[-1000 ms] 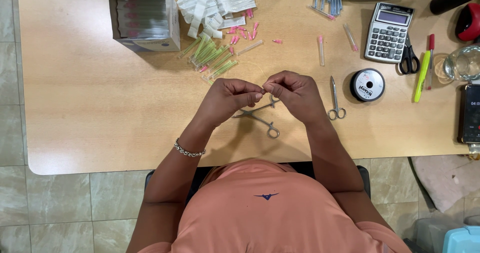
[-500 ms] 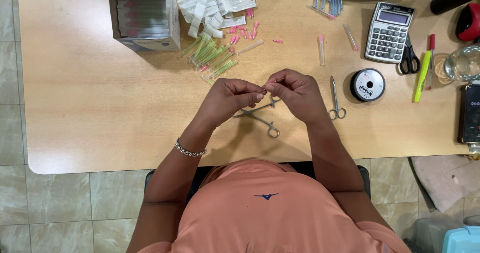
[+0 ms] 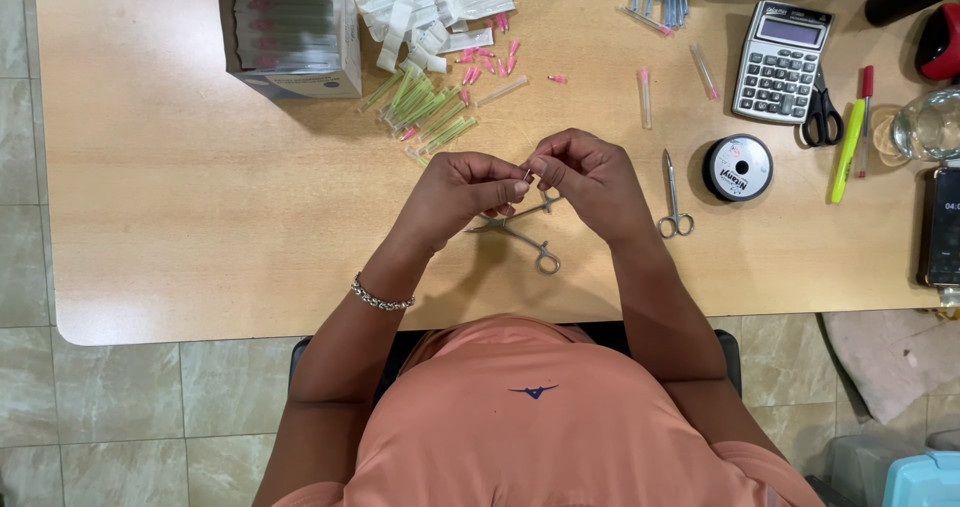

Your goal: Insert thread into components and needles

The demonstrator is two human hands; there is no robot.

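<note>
1. Where the 2 hands meet above the middle of the worktop (image 3: 200,217), the left hand (image 3: 465,192) and the right hand (image 3: 590,177) come fingertip to fingertip, each with its fingers pressed together in a pinch.
2. Between those fingertips sits a tiny thin piece (image 3: 527,175), too small to tell what it is; both hands appear to nip it, the left from the left, the right from the right.
3. Just under the hands, a pair of metal clamp scissors (image 3: 525,232) lies on the worktop, partly covered by the left hand's fingers, with its finger rings pointing toward the person.
4. Near the right hand, on its right, a second small pair of scissors (image 3: 673,199) lies upright along the wood, and beside that stands a black spool of thread (image 3: 738,168).
5. Beyond the left hand, a heap of green-capped tubes (image 3: 425,107) lies near an open cardboard box (image 3: 290,32), with white wrappers (image 3: 430,2) and pink caps (image 3: 485,59) scattered behind it.
6. Farther right, well apart from the hands, lie a calculator (image 3: 780,62), black-handled scissors (image 3: 822,117) and a yellow marker (image 3: 848,147).
7. On the left wrist sits a silver bracelet (image 3: 380,297).
</note>
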